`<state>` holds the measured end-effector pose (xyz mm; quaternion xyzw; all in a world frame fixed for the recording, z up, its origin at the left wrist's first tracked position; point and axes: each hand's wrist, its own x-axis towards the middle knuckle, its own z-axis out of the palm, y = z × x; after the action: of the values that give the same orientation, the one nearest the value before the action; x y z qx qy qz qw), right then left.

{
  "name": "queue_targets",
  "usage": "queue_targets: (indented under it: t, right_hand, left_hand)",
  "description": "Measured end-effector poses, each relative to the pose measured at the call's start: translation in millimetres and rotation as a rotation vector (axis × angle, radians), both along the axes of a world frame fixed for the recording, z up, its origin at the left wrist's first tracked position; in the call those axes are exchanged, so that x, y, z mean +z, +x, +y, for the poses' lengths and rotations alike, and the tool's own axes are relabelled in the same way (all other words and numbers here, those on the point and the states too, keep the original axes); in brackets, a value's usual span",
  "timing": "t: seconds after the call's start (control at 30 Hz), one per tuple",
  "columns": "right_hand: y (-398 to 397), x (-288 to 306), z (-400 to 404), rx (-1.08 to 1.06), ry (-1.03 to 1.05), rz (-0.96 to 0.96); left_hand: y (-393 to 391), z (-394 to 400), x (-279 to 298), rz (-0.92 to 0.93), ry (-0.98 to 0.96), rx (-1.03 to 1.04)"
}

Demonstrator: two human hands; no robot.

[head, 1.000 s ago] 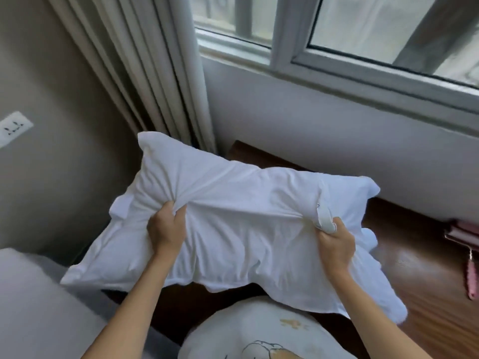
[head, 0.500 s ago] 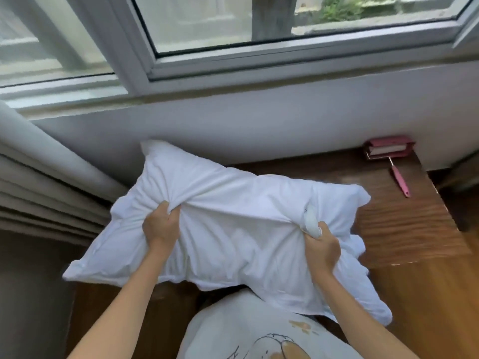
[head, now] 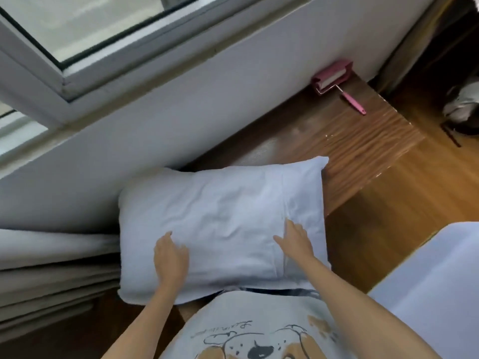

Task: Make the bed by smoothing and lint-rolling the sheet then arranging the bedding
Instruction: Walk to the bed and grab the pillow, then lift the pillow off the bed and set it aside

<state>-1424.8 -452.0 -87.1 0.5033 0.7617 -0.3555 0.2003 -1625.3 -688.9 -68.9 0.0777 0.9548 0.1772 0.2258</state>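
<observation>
The pillow (head: pixel 223 224) lies flat in the centre of the frame, on the dark wooden ledge (head: pixel 363 141) that runs beneath the window (head: pixel 77 35), with its far edge against the white wall (head: pixel 181 99). Half a second ago it was held up off the ledge, bunched in both fists.

The left hand (head: pixel 169 257) now rests palm down on the lower left part of the pillow. Its fingers (head: pixel 166 235) are straight and relaxed and grip nothing. The right hand (head: pixel 295 240) rests palm down on the lower right part of the pillow, beside a vertical crease in the case. Its fingers (head: pixel 290 225) are spread and straight and likewise hold nothing. In the earlier frames both hands pinched folds of the fabric; the folds are now released and the surface lies smoother.

The pink lint roller (head: pixel 337 84) lies on the ledge at the upper right of the frame, well apart from the pillow, as before. The grey curtain (head: pixel 51 268) occupies the lower left. A white sheet (head: pixel 440 281) of the bed shows at the lower right edge. The view has swung right since the earlier frames.
</observation>
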Motion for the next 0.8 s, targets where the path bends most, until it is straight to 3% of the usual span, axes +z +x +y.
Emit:
queue_targets:
  t: [0.27,0.4,0.6,0.8]
  right_hand:
    - [89,24,22,-0.223,0.001,0.118]
    - [173,33,55,-0.466,-0.016,0.213]
    - [350,49,96,-0.943,0.036,0.346]
    - [474,59,131,-1.258,0.122,0.393]
  left_hand:
    - [88,110,1,-0.045,0.122,-0.648]
    - [155,194,1,-0.111,0.142,-0.872]
    - [298,313,2,-0.394,0.159,-0.86]
    - [396,407,19,-0.464,0.179,-0.976]
